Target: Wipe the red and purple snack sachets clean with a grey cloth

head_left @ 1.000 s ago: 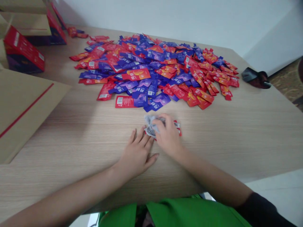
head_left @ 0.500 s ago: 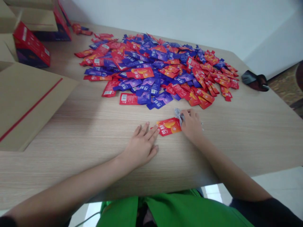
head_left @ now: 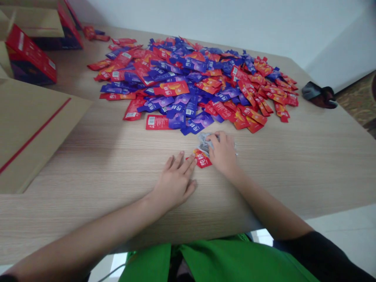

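A red and orange sachet (head_left: 202,159) lies flat on the table in front of me, with white lettering on its face. My left hand (head_left: 178,180) is open, palm down, its fingertips pressing the sachet's left end. My right hand (head_left: 222,152) is closed on a crumpled grey cloth (head_left: 204,141), which rests on the sachet and covers its right part. Just beyond both hands spreads a wide pile of red and purple sachets (head_left: 179,100).
Open cardboard boxes stand at the left; a large flap (head_left: 38,129) with a red stripe reaches over the table (head_left: 117,219). A red and purple box (head_left: 32,58) is behind it. A dark, shiny object (head_left: 319,95) lies at the right edge. A white wall rises behind.
My right hand has slid left with the cloth, over the sachet, hiding more of it. My left hand stays in place. The view has shifted slightly.
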`<state>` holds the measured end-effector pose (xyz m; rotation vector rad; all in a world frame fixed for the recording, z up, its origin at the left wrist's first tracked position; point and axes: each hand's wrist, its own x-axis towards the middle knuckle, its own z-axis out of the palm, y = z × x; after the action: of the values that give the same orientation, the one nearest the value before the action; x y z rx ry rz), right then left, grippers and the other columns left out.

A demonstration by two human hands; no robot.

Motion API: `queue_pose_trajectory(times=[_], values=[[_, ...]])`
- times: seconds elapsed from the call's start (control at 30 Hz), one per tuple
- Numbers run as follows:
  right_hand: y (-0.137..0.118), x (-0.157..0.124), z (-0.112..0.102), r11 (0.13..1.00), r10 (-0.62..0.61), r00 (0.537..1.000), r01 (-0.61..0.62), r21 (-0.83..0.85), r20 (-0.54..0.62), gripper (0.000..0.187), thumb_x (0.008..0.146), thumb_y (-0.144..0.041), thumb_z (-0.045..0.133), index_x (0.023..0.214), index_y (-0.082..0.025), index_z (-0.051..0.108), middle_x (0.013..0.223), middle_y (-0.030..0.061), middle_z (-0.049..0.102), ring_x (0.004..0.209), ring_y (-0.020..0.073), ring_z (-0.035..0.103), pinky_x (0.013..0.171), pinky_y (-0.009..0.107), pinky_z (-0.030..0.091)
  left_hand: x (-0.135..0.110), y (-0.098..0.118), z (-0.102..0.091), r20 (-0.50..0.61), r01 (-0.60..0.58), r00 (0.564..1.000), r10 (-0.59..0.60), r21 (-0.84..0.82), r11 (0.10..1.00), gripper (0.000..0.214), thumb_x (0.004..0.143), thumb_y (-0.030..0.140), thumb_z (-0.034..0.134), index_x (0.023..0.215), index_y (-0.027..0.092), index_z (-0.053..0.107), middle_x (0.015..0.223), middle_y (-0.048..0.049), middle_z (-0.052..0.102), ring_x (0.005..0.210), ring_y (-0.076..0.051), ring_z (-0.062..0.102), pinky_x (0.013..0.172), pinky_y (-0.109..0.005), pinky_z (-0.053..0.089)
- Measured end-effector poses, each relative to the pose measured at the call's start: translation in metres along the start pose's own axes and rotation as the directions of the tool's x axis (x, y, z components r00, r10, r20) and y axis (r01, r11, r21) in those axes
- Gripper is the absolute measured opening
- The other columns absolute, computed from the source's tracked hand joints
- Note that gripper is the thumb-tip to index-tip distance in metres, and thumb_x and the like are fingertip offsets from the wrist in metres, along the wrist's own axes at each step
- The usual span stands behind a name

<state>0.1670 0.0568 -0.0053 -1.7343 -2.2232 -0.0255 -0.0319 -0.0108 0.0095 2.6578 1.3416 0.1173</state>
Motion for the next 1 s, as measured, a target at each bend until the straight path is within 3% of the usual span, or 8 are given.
queue_pose_trajectory(times=[0.13, 0.23, 0.37, 0.53, 0.63, 0.83, 0.9, 1.0], values=[[0.040, 0.001, -0.003, 0.998, 0.055, 0.998, -0.055, -0.001, -0.029, 0.027, 0.085, -0.012, 0.049, 0.108, -0.019, 0.061, 0.114, 0.0144, 0.052, 0.099, 0.0296, 0.049, 0.084, 0.042, 0.042, -0.001, -0.003, 0.001, -0.004, -0.012, 1.000, 0.012, 0.006, 1.000, 0.060, 0.094, 0.041, 0.044, 0.147, 0.014, 0.043, 0.156, -0.0071, 0.038, 0.142, -0.038, 0.033, 0.112, -0.055, 0.033], [0.048, 0.006, -0.009, 0.996, 0.082, 0.995, -0.080, 0.040, -0.055, 0.027, 0.084, -0.008, 0.044, 0.103, -0.019, 0.060, 0.105, 0.0137, 0.053, 0.097, 0.0292, 0.051, 0.084, 0.043, 0.043, -0.002, -0.004, 0.002, -0.019, -0.017, 1.000, 0.017, 0.007, 1.000, 0.060, 0.095, 0.043, 0.043, 0.148, 0.015, 0.042, 0.156, -0.0064, 0.037, 0.142, -0.038, 0.033, 0.112, -0.054, 0.033], [0.013, 0.014, -0.017, 0.988, 0.026, 0.990, -0.005, 0.156, -0.138, 0.028, 0.089, -0.010, 0.039, 0.107, -0.020, 0.058, 0.107, 0.0127, 0.053, 0.099, 0.0278, 0.051, 0.085, 0.043, 0.043, -0.003, -0.003, 0.003, -0.036, -0.030, 0.999, 0.030, 0.008, 1.000, 0.063, 0.095, 0.045, 0.044, 0.150, 0.016, 0.039, 0.157, -0.0078, 0.037, 0.143, -0.038, 0.031, 0.112, -0.055, 0.032], [-0.035, 0.018, -0.004, 0.985, -0.163, 0.986, 0.160, 0.061, 0.048, 0.025, 0.090, -0.016, 0.048, 0.109, -0.022, 0.063, 0.113, 0.0127, 0.055, 0.100, 0.0289, 0.048, 0.084, 0.042, 0.040, 0.000, 0.000, 0.001, -0.007, 0.006, 1.000, -0.006, 0.009, 1.000, 0.061, 0.094, 0.045, 0.044, 0.145, 0.012, 0.046, 0.147, -0.0116, 0.050, 0.142, -0.039, 0.034, 0.113, -0.056, 0.030], [-0.020, 0.015, 0.002, 0.992, -0.108, 0.993, 0.104, 0.074, 0.052, 0.028, 0.086, -0.013, 0.050, 0.109, -0.022, 0.064, 0.113, 0.0119, 0.055, 0.101, 0.0286, 0.048, 0.086, 0.041, 0.040, 0.000, 0.000, 0.001, -0.003, 0.002, 1.000, -0.002, 0.013, 1.000, 0.060, 0.095, 0.045, 0.044, 0.147, 0.014, 0.044, 0.152, -0.0093, 0.044, 0.143, -0.038, 0.033, 0.112, -0.054, 0.032], [0.044, 0.005, -0.004, 0.995, 0.034, 0.999, -0.032, 0.093, -0.024, 0.031, 0.082, -0.008, 0.046, 0.106, -0.020, 0.063, 0.111, 0.0138, 0.053, 0.098, 0.0288, 0.050, 0.085, 0.044, 0.042, 0.001, -0.003, 0.003, -0.010, -0.002, 1.000, 0.002, 0.028, 1.000, 0.060, 0.095, 0.044, 0.043, 0.148, 0.017, 0.042, 0.155, -0.0072, 0.039, 0.143, -0.037, 0.033, 0.110, -0.054, 0.033], [0.046, 0.005, -0.011, 0.995, 0.047, 0.998, -0.043, 0.095, -0.040, 0.033, 0.081, -0.006, 0.043, 0.105, -0.020, 0.062, 0.109, 0.0133, 0.053, 0.097, 0.0285, 0.050, 0.085, 0.044, 0.043, 0.001, -0.003, 0.003, -0.019, -0.007, 1.000, 0.008, 0.027, 1.000, 0.060, 0.095, 0.045, 0.042, 0.148, 0.017, 0.043, 0.155, -0.0074, 0.039, 0.142, -0.037, 0.034, 0.110, -0.054, 0.034], [0.021, 0.007, -0.019, 0.985, 0.050, 0.993, -0.032, 0.171, -0.104, 0.034, 0.084, -0.005, 0.040, 0.106, -0.020, 0.060, 0.108, 0.0122, 0.054, 0.099, 0.0272, 0.051, 0.085, 0.042, 0.043, 0.001, -0.002, 0.003, -0.035, -0.014, 0.999, 0.015, 0.032, 0.999, 0.060, 0.095, 0.045, 0.043, 0.148, 0.017, 0.043, 0.155, -0.0081, 0.040, 0.142, -0.037, 0.034, 0.110, -0.054, 0.035]])
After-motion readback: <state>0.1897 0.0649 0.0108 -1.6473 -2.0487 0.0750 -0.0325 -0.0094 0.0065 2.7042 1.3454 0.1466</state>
